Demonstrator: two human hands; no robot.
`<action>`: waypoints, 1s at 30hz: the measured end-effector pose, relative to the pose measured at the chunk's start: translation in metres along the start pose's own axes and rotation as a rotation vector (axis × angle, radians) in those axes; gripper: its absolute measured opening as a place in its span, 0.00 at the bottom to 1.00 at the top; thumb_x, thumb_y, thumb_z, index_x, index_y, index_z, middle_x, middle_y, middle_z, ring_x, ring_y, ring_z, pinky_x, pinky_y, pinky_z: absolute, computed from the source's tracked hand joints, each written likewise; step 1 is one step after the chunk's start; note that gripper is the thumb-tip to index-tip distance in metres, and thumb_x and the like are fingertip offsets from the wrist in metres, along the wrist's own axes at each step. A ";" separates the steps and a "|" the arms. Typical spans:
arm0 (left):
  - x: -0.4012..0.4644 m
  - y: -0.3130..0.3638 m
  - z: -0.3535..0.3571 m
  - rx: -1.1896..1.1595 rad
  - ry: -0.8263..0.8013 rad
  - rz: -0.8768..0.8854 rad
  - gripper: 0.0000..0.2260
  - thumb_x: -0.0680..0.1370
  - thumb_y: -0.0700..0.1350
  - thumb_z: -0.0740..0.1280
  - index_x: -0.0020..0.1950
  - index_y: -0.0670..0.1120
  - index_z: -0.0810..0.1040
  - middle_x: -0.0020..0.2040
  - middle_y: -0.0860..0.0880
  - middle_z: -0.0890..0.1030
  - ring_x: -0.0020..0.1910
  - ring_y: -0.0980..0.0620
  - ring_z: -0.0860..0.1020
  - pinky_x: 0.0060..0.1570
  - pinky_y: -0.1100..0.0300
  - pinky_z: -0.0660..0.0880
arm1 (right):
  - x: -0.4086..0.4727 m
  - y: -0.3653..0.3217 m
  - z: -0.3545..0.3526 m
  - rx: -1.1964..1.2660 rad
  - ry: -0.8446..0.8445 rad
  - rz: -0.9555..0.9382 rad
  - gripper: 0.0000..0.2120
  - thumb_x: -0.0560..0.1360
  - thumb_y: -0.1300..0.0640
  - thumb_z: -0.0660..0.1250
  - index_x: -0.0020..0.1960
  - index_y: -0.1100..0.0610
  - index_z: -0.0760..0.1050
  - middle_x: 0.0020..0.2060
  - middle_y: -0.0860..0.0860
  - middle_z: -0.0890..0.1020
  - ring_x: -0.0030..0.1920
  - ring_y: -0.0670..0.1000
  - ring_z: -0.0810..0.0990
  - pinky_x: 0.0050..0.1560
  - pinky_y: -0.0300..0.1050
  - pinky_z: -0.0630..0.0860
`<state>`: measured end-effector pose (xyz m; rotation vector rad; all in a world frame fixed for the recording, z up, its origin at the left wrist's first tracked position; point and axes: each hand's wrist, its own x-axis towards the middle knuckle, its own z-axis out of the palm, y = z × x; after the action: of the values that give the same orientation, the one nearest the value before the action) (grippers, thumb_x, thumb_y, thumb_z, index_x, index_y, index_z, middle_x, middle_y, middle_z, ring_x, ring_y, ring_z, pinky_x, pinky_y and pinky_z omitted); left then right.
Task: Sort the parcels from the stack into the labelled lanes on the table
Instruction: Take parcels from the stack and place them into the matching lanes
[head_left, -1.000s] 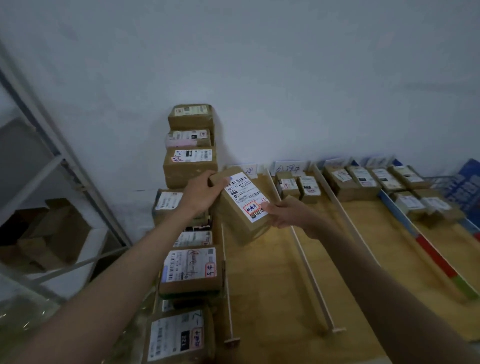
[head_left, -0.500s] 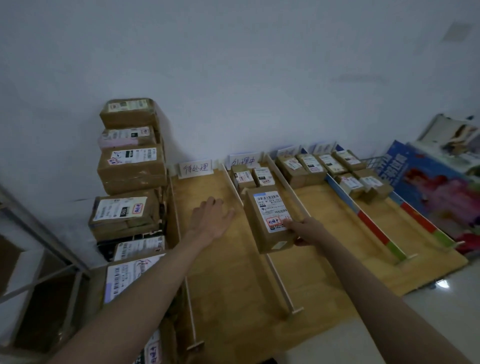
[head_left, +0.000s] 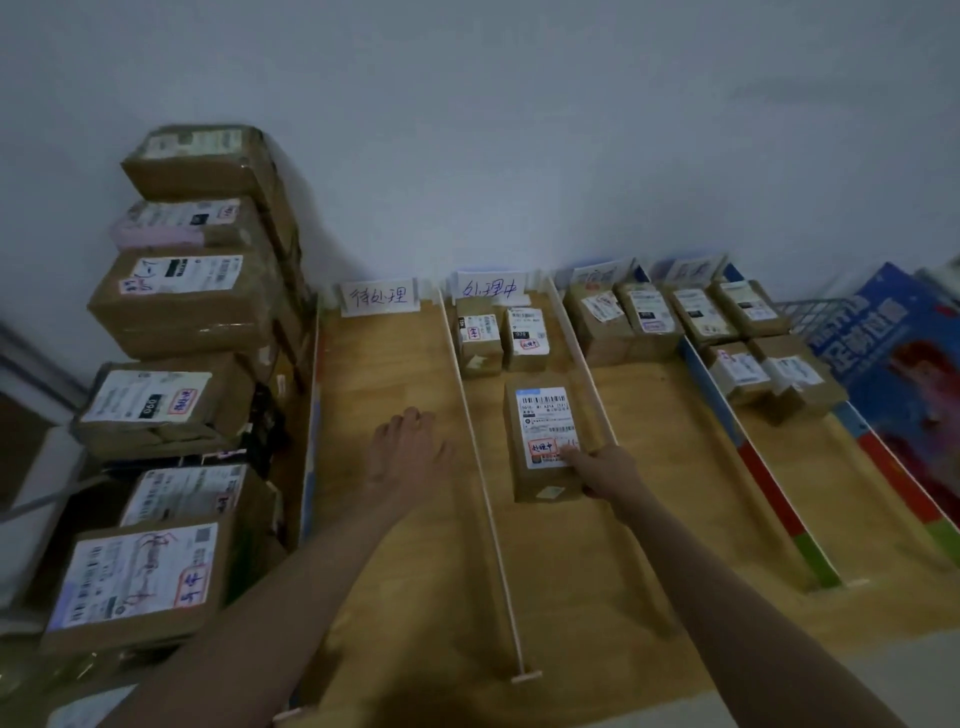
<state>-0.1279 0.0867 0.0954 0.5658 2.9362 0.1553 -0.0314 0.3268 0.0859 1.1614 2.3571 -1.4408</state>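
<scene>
While the left hand (head_left: 410, 447) hovers empty over the bare leftmost lane, its fingers loosely spread, the right hand (head_left: 605, 470) sets a brown parcel (head_left: 545, 441) into the second lane from the left. The parcel lies flat, label up, between the two thin white dividers, just near of two smaller boxes (head_left: 501, 340) already lined up at the far end under the handwritten lane card (head_left: 488, 286). A red-stamped tag on its label appears to match that card, which would explain the choice of lane. The right fingers (head_left: 574, 458) press on the parcel's near right corner, thumb side on top of the label and the rest apparently wrapped round the right edge; whether they grip or merely push cannot be told. The parcel seems to rest on the wooden table (head_left: 395, 374), so release looks close. At far left the stack (head_left: 182, 312) of unsorted parcels stands against the wall, well apart from both hands. Lanes to the right hold further sorted boxes (head_left: 696, 317).
</scene>
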 end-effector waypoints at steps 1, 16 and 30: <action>0.006 0.005 0.005 0.001 0.001 -0.017 0.22 0.80 0.58 0.57 0.69 0.47 0.73 0.64 0.47 0.75 0.61 0.47 0.75 0.61 0.52 0.69 | 0.014 0.002 0.001 -0.041 -0.014 -0.004 0.22 0.74 0.43 0.71 0.51 0.64 0.83 0.43 0.57 0.85 0.44 0.56 0.84 0.50 0.57 0.82; 0.038 0.011 0.065 0.009 -0.078 -0.234 0.25 0.82 0.58 0.56 0.75 0.48 0.66 0.73 0.48 0.69 0.71 0.47 0.67 0.72 0.52 0.63 | 0.147 0.000 0.068 -0.243 -0.230 -0.030 0.25 0.80 0.45 0.64 0.57 0.69 0.78 0.50 0.61 0.82 0.47 0.57 0.79 0.42 0.48 0.73; 0.031 0.006 0.070 0.011 -0.107 -0.288 0.24 0.82 0.58 0.56 0.75 0.49 0.67 0.72 0.48 0.70 0.71 0.48 0.67 0.70 0.52 0.64 | 0.173 -0.019 0.094 -0.147 -0.197 -0.047 0.28 0.80 0.42 0.61 0.57 0.69 0.78 0.53 0.62 0.82 0.53 0.61 0.81 0.55 0.58 0.78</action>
<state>-0.1431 0.1089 0.0234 0.1431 2.8735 0.0737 -0.1883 0.3395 -0.0340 0.8914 2.3219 -1.3045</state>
